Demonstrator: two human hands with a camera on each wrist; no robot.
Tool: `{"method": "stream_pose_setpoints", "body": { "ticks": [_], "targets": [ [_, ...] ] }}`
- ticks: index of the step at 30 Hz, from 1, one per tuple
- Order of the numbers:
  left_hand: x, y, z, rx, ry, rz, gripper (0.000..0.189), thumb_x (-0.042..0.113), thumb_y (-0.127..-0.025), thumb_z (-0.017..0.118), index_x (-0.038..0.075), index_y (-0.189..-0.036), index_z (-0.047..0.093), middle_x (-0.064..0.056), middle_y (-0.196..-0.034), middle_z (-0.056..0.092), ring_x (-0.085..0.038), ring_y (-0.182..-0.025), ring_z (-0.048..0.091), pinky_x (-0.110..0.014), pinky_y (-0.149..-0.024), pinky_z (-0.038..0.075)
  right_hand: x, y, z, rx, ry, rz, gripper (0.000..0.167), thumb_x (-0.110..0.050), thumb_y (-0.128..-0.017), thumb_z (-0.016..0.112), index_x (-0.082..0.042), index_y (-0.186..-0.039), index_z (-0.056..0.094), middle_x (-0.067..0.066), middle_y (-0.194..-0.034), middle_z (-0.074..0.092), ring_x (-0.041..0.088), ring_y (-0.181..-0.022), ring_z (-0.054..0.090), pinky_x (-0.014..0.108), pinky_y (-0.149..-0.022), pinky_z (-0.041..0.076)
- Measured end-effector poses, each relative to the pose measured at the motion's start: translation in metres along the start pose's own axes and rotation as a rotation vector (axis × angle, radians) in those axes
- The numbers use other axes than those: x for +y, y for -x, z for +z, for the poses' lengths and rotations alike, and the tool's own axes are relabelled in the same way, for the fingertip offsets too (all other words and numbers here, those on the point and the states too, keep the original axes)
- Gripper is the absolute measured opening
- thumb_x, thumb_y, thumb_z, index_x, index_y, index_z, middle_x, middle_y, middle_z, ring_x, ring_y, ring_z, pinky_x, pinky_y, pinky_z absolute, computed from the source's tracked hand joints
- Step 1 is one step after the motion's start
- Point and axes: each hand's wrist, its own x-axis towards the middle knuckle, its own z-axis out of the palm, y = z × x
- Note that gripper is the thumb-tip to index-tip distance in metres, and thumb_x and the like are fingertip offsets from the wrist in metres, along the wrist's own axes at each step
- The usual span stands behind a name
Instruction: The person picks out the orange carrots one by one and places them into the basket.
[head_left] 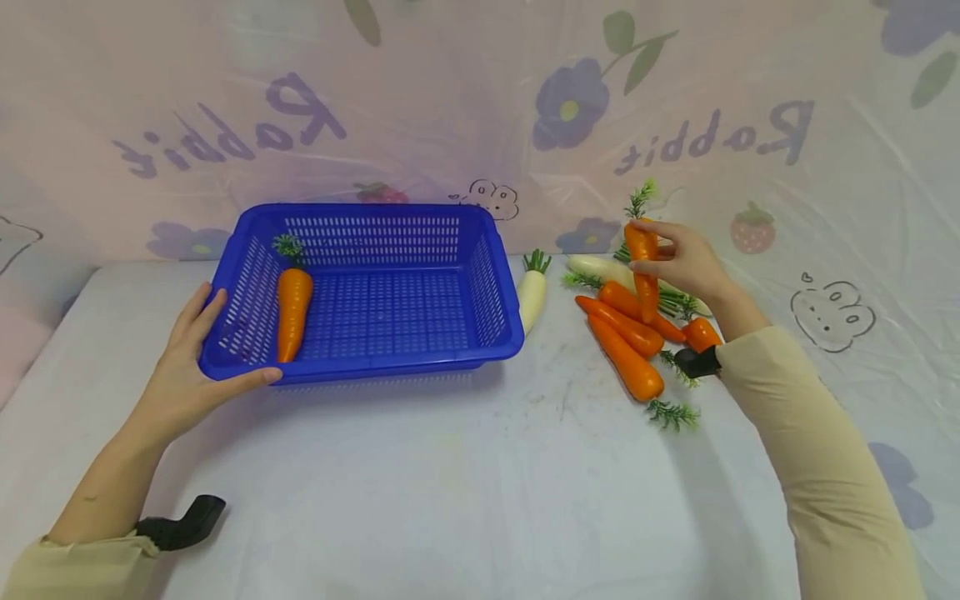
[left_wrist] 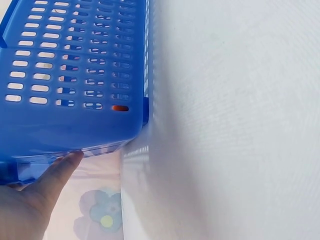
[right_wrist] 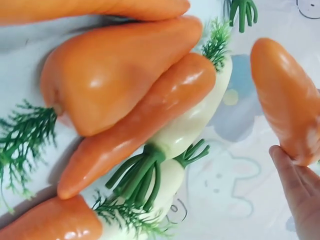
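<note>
Holds a carrot [head_left: 642,248] upright right of centre in the head view, pinched between thumb and fingers of the right hand [head_left: 688,263], leafy top above them, tapered tip below, near loose carrots [head_left: 627,354] and white radishes [head_left: 533,296]. At left, rests the left hand [head_left: 183,375], fingers straight and spread, seemingly uncurled, against the blue basket [head_left: 420,364]; inside, an upright-looking single carrot [head_left: 293,310].

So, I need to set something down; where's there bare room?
Widest: the white cloth on the near side of the blue basket. Inside the basket, right of its carrot, is also free. Crowded: around the loose carrots and white radishes by the right hand.
</note>
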Motion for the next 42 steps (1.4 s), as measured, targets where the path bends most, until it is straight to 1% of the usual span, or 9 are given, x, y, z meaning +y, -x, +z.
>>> {"method": "stream_pose_setpoints", "body": {
  "ticks": [8,13,15,20,27,29,33,36,42],
  "targets": [
    [-0.001,0.0,0.001,0.002,0.001,0.006,0.109,0.032,-0.079,0.077,0.021,-0.155,0.0,-0.002,-0.162,-0.015,-0.046,-0.145,-0.008,-0.077,-0.104,0.002,-0.014,-0.004,0.007,-0.01,-0.01,-0.027,0.066,-0.023,-0.091,0.065,-0.019,-0.15,0.035,0.021,-0.148,0.036,0.047,-0.127,0.045,0.058,-0.094,0.047],
    [-0.001,0.002,0.002,0.006,0.0,0.002,0.11,0.032,-0.079,0.078,0.021,-0.155,0.0,-0.002,-0.162,-0.015,-0.046,-0.145,-0.008,-0.078,-0.104,0.001,-0.021,-0.004,0.012,-0.059,-0.057,-0.037,0.067,-0.023,-0.092,0.065,-0.02,-0.151,0.033,0.019,-0.151,0.031,0.046,-0.13,0.043,0.058,-0.097,0.046],
    [-0.001,0.002,0.005,-0.003,0.015,-0.004,0.11,0.032,-0.078,0.078,0.022,-0.155,0.0,-0.001,-0.162,-0.015,-0.046,-0.145,-0.009,-0.077,-0.104,0.001,-0.023,-0.003,0.012,-0.075,-0.066,-0.039,0.067,-0.021,-0.092,0.065,-0.02,-0.151,0.033,0.019,-0.152,0.029,0.046,-0.13,0.042,0.058,-0.098,0.045],
    [0.003,-0.002,0.013,-0.013,0.047,0.01,0.11,0.032,-0.077,0.079,0.024,-0.156,0.002,0.002,-0.162,-0.013,-0.043,-0.146,-0.008,-0.077,-0.105,0.002,-0.032,0.001,0.007,-0.057,-0.045,-0.035,0.067,-0.024,-0.092,0.065,-0.021,-0.151,0.033,0.018,-0.152,0.03,0.045,-0.13,0.042,0.059,-0.097,0.045],
    [0.005,0.001,0.001,0.015,0.007,0.007,0.11,0.033,-0.077,0.079,0.024,-0.156,0.003,0.003,-0.162,-0.012,-0.043,-0.146,-0.005,-0.077,-0.105,0.005,-0.052,-0.008,0.015,-0.079,-0.081,-0.088,0.067,-0.028,-0.091,0.066,-0.026,-0.15,0.035,0.014,-0.153,0.03,0.042,-0.13,0.045,0.057,-0.098,0.045],
    [0.006,0.001,0.001,0.015,0.01,0.007,0.11,0.033,-0.077,0.079,0.023,-0.156,0.003,0.003,-0.162,-0.012,-0.043,-0.146,-0.006,-0.077,-0.105,0.004,-0.057,-0.009,0.015,-0.079,-0.087,-0.1,0.067,-0.027,-0.091,0.066,-0.027,-0.149,0.035,0.012,-0.154,0.029,0.041,-0.13,0.045,0.055,-0.097,0.047],
    [0.009,0.001,0.001,0.016,0.008,-0.001,0.11,0.033,-0.077,0.079,0.023,-0.156,0.003,0.001,-0.162,-0.012,-0.044,-0.146,-0.006,-0.077,-0.105,0.004,-0.068,-0.011,0.016,-0.08,-0.116,-0.13,0.066,-0.024,-0.09,0.068,-0.027,-0.149,0.037,0.01,-0.154,0.029,0.039,-0.128,0.047,0.038,-0.09,0.055],
    [0.009,0.001,0.001,0.015,0.002,-0.003,0.111,0.034,-0.077,0.079,0.022,-0.156,0.003,-0.001,-0.162,-0.013,-0.045,-0.146,-0.006,-0.077,-0.105,0.005,-0.077,-0.013,0.017,-0.084,-0.124,-0.157,0.066,-0.022,-0.089,0.068,-0.027,-0.148,0.039,0.009,-0.153,0.031,0.038,-0.126,0.05,0.028,-0.084,0.057],
    [0.008,0.0,0.003,0.013,0.004,-0.009,0.112,0.033,-0.076,0.08,0.02,-0.156,0.003,-0.003,-0.162,-0.013,-0.045,-0.146,-0.006,-0.076,-0.106,0.004,-0.092,-0.017,0.019,-0.103,-0.119,-0.184,0.065,-0.022,-0.089,0.068,-0.026,-0.147,0.04,0.009,-0.151,0.036,0.038,-0.125,0.051,0.036,-0.082,0.058]
  ]
}}
